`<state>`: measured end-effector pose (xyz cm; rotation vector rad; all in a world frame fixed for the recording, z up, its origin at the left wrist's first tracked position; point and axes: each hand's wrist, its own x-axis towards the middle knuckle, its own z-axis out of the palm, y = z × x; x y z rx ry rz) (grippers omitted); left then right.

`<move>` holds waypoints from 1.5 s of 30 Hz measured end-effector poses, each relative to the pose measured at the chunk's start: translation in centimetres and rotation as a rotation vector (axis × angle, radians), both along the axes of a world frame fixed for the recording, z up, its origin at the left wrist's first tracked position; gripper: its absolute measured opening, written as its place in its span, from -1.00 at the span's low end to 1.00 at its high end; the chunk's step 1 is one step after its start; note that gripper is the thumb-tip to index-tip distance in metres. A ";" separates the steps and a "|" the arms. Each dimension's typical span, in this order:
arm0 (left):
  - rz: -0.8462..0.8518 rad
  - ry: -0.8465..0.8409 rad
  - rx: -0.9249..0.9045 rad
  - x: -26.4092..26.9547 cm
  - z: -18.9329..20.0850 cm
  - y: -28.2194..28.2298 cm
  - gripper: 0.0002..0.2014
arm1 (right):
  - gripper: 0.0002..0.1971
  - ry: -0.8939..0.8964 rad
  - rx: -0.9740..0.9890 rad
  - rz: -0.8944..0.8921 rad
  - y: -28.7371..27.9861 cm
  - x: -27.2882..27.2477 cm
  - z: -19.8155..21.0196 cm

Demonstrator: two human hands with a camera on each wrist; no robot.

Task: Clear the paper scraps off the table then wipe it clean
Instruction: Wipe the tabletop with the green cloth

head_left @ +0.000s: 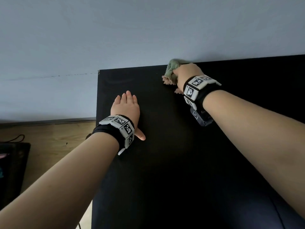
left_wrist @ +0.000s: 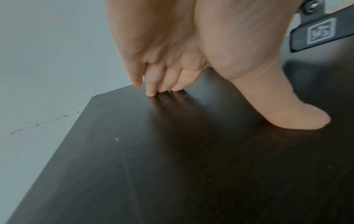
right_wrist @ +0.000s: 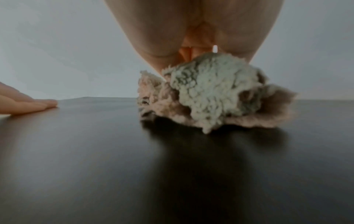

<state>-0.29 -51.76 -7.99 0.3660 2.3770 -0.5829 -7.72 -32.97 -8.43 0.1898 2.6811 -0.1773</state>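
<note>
Right hand (head_left: 184, 75), its grip closed round a bunched cloth (head_left: 171, 70), presses it to the tabletop (head_left: 181, 162) at the far edge, for wiping. Left hand (head_left: 126, 108), fingers straight, lies flat left of the cloth, probably bracing. No scraps visible.

Bunched green-and-pink fluffy cloth (head_left: 170, 71) lies on the black table (head_left: 181, 162) (far edge).

1. Wall (head_left: 132, 30): pale grey-blue, plain; a thin dark broken line of marks runs across it.
2. Floor (head_left: 66, 134): light wood, meets the foot of the wall.
3. Dark flat object (head_left: 13, 171): on the floor, away from the wall; identity unclear.
4. Thin reddish cord (head_left: 19, 137): on the floor between wall and dark object.
</note>
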 end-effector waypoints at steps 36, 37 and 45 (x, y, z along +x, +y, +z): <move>-0.008 0.012 0.277 0.8 -0.3 -3.7 0.39 | -0.62 0.104 -0.049 0.265 -9.0 7.0 -1.7; 0.000 0.017 0.303 0.9 -0.2 -4.7 0.37 | -0.61 0.078 -0.068 0.307 -10.0 8.2 -1.9; 0.018 0.003 0.224 -1.9 0.2 -12.7 0.38 | -0.59 0.052 -0.119 0.176 -9.9 7.1 -1.4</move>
